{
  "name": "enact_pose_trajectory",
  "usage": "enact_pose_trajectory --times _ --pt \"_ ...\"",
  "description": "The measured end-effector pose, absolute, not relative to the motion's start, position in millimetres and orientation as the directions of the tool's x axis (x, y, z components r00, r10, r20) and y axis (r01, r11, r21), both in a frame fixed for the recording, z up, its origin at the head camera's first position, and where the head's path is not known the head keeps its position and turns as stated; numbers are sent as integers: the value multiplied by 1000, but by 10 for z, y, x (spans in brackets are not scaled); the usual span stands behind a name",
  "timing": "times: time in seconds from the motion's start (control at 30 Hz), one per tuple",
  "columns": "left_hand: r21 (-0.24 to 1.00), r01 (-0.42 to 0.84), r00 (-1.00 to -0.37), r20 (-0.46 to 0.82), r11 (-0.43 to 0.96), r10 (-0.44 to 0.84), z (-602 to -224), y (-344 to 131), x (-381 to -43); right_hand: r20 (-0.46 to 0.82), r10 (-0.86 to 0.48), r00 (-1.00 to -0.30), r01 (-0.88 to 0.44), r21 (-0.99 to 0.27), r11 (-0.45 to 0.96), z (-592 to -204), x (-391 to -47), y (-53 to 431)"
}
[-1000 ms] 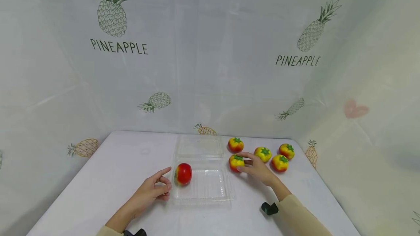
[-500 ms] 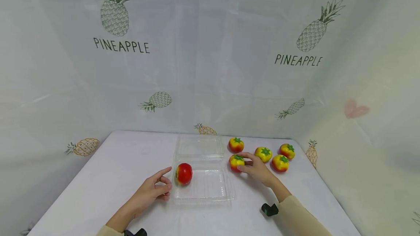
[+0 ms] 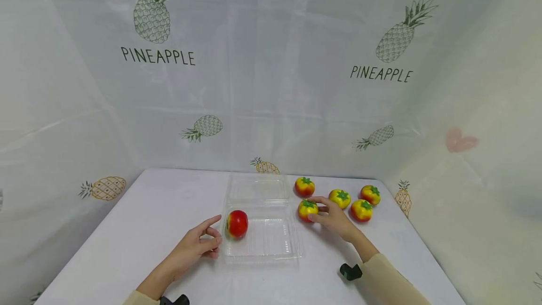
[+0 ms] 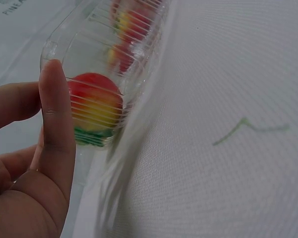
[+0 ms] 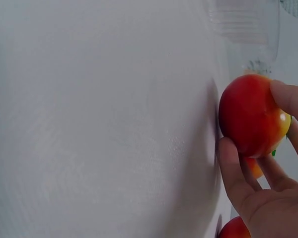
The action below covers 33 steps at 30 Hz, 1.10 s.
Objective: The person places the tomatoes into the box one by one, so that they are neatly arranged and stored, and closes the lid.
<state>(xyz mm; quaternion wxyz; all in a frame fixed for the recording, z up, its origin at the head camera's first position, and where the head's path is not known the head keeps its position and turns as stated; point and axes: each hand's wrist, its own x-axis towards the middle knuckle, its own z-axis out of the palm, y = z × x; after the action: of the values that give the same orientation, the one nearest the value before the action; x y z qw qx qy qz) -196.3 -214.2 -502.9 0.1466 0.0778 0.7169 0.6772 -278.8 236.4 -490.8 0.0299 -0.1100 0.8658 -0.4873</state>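
Note:
A clear plastic clamshell box (image 3: 271,236) lies with its lid back on the white table. One red-and-yellow toy fruit (image 3: 237,224) sits tilted inside its left end, green leaves toward the table in the left wrist view. Beside that end is my left hand (image 3: 195,248), index finger extended; the left wrist view has a fingertip (image 4: 53,79) right at the rim. My right hand (image 3: 336,220) grips another red-and-yellow toy fruit (image 3: 307,210) with a green star-shaped top, just right of the box. Its glossy red underside (image 5: 251,114) faces the right wrist camera, fingers around it.
Several similar toy fruits stand on the table's right side: one fruit (image 3: 304,187) beside the lid (image 3: 258,188), others (image 3: 361,211) beyond my right hand. A pineapple-print curtain (image 3: 271,84) hangs behind the table and along its sides.
My right hand has shifted slightly to the right with the toy fruit it grips. My left hand and the box have stayed in place.

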Motion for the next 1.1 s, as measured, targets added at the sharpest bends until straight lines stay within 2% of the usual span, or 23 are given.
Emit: enact_pose_trajectory --times 0.37,1.1 --pt "993 -93 -938 -112 72 328 -4947 -2174 -2012 18 -214 -977 -133 -832 538 -4761 -2745 2332" --pt "991 -108 -934 -128 78 332 -4884 -2217 -2094 70 -231 -970 -195 -790 581 -4468 -2685 2174"
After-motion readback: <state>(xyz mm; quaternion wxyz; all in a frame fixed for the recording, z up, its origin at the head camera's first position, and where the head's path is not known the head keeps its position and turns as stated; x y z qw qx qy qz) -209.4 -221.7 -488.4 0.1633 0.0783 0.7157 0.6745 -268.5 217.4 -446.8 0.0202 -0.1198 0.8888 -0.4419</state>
